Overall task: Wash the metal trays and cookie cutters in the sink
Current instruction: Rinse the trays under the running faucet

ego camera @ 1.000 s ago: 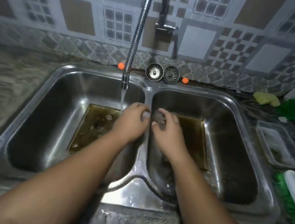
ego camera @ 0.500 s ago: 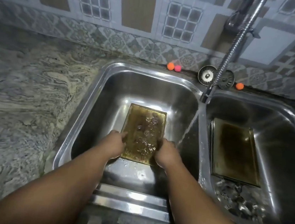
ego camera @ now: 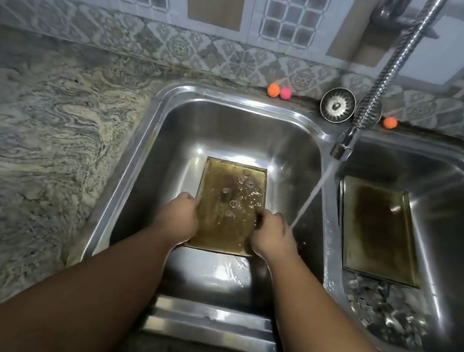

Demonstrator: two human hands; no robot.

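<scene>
Wall (ego camera: 254, 9) runs 10 to 2 o'clock: pale tiles with tan rectangular panels and small grid-pattern insets. Below it is a border strip (ego camera: 239, 62) of grey floral tiles, full width. The countertop (ego camera: 39, 137) fills 8 to 10 o'clock: swirled grey-beige stone, butting the sink (ego camera: 155, 125) rim. Front ledge at 6 o'clock is the same stone, dark.

The faucet hose (ego camera: 390, 63) at 1 o'clock is coiled metal, slanting down-left from a wall fitting. On the back ledge, 12 to 2 o'clock: orange ball (ego camera: 273, 90) touching pink ball (ego camera: 285, 93), a metal strainer (ego camera: 337, 104) propped on edge, and a second orange ball (ego camera: 390, 122).

Light is dim and cool, with hard glare on the steel near centre.
</scene>
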